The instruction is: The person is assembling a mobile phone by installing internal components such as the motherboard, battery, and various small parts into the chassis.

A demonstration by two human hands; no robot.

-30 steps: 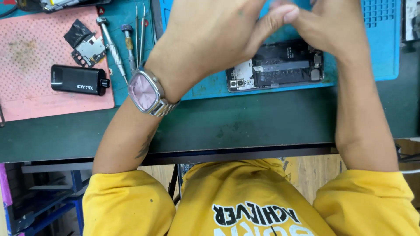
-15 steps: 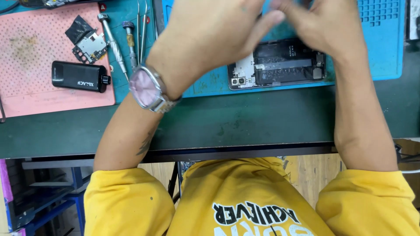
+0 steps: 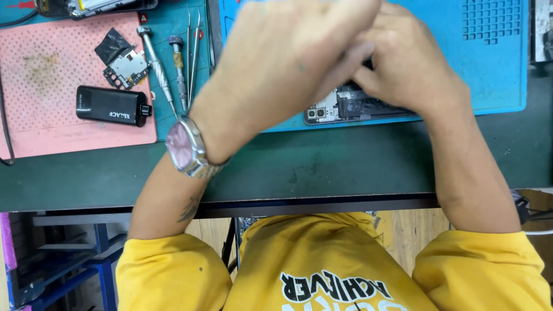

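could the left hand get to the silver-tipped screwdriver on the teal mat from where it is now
Probably yes. The silver-tipped screwdriver lies uncovered on the teal mat, just left of the left hand, with nothing on top of it. A second screwdriver and thin metal tweezers lie close beside it, so picking it cleanly needs some care.

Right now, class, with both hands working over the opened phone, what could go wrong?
1. The left hand and right hand hide most of the opened phone, so a slip might damage exposed parts.
2. The screwdrivers lie close beside the left wrist; a sweep could scatter them.
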